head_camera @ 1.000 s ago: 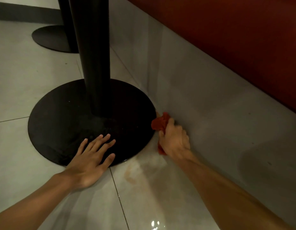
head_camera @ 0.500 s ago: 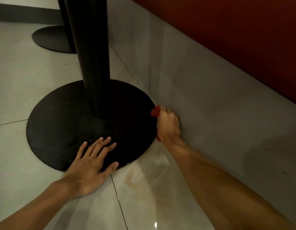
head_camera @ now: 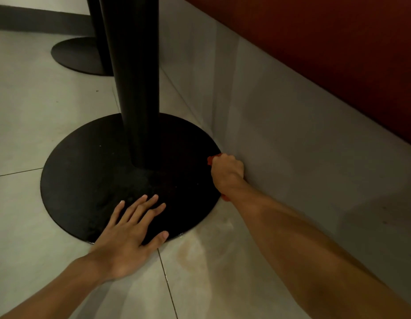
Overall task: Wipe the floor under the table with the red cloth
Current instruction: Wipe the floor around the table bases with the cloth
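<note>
My right hand (head_camera: 227, 172) is closed around the red cloth (head_camera: 211, 159), pressed into the narrow gap between the black round table base (head_camera: 89, 180) and the grey wall panel (head_camera: 292, 134). Only small bits of the cloth show, at my fingertips and below my wrist. My left hand (head_camera: 130, 233) lies flat with fingers spread, palm on the pale floor tile (head_camera: 27, 226) and fingers on the near rim of the base. A black pillar (head_camera: 135, 77) rises from the base's middle.
A faint wet, brownish smear (head_camera: 195, 252) marks the tile near the base's front edge. A second black table base (head_camera: 78, 56) stands further back on the left. A dark red surface (head_camera: 326, 42) runs above the grey wall panel on the right.
My right hand has pushed the cloth forward along the wall, deeper into the gap beside the base; less cloth shows. My left hand has stayed put.
</note>
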Motion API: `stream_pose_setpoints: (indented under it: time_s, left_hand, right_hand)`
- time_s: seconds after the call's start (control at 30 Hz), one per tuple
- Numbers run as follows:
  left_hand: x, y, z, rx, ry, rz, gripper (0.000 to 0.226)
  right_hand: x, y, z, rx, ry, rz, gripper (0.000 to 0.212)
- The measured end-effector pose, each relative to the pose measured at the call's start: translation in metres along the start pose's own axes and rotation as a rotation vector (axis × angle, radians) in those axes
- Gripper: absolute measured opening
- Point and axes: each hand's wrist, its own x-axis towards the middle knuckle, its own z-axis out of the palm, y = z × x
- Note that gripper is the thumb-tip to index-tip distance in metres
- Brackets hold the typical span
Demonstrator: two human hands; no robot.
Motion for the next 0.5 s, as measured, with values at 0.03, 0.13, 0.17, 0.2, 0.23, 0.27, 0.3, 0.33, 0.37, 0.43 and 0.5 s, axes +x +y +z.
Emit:
stream_pose_setpoints:
  time_s: [0.03,0.13,0.17,0.2,0.23,0.27,0.3,0.33,0.37,0.43,0.5]
  left_hand:
    - [0.000,0.000,0.000,0.001,-0.002,0.000,0.069]
    - [0.001,-0.001,0.001,-0.003,-0.005,0.005,0.070]
    - [0.001,-0.001,0.000,-0.005,-0.004,0.004,0.070]
    - [0.001,-0.001,0.000,-0.001,-0.003,0.004,0.070]
    - [0.001,-0.001,0.001,0.006,-0.002,0.005,0.069]
    - [0.000,-0.001,0.001,0.013,-0.001,0.006,0.069]
    - [0.001,-0.001,0.001,0.019,0.000,0.005,0.069]
    - [0.001,0.000,0.002,0.022,0.000,0.003,0.069]
    - [0.001,0.000,0.002,0.022,0.003,0.001,0.069]
    - [0.001,0.000,0.003,0.023,0.006,-0.003,0.069]
    - [0.001,0.000,0.004,0.027,0.013,-0.008,0.068]
  right_hand:
    - [-0.001,0.000,-0.001,-0.009,-0.024,0.011,0.028]
    - [-0.005,0.003,-0.001,0.018,-0.090,0.036,0.030]
    - [-0.006,0.006,-0.001,0.038,-0.108,0.044,0.031]
    - [-0.009,0.008,-0.001,0.054,-0.123,0.055,0.033]
    - [-0.013,0.011,-0.001,0.068,-0.136,0.064,0.034]
    - [-0.019,0.013,0.000,0.081,-0.148,0.069,0.036]
    - [-0.026,0.015,0.002,0.094,-0.153,0.072,0.037]
    - [-0.034,0.017,0.005,0.108,-0.146,0.076,0.036]
    - [-0.043,0.017,0.008,0.122,-0.120,0.089,0.035]
    - [-0.059,0.017,0.014,0.140,-0.039,0.132,0.031]
    - [-0.063,0.016,0.017,0.152,0.038,0.159,0.031]
